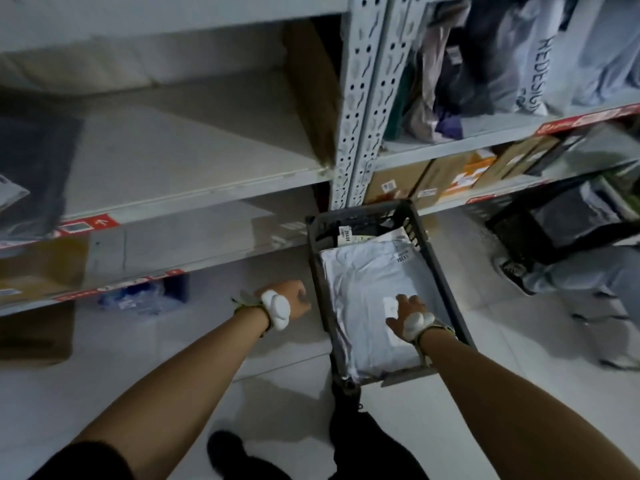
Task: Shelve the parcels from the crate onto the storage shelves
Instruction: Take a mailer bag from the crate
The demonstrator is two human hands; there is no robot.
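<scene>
The step in hand looks like the pick-up: taking the next parcel out of the crate [317,271], which stands on the floor tiles at about four o'clock from the middle of the view, hard against the foot of the shelf upright. A large white parcel [360,289] lies flat on top and fills most of the crate; at its twelve o'clock end a dark parcel with a printed label [360,232] shows beneath it. The right hand [407,311] rests on the white parcel near its five o'clock corner, fingers [403,299] spread and released, grasping nothing yet. The left hand [294,297] is at the crate's nine o'clock wall, just beside or touching the rim; its fingers are turned away, so I cannot tell whether they are clenched on it. The next move probably calls for getting fingers under an edge of the slack, slippery bag, likely with both hands, then lifting it toward the bare shelf board [173,161] at ten o'clock, where there is room.
</scene>
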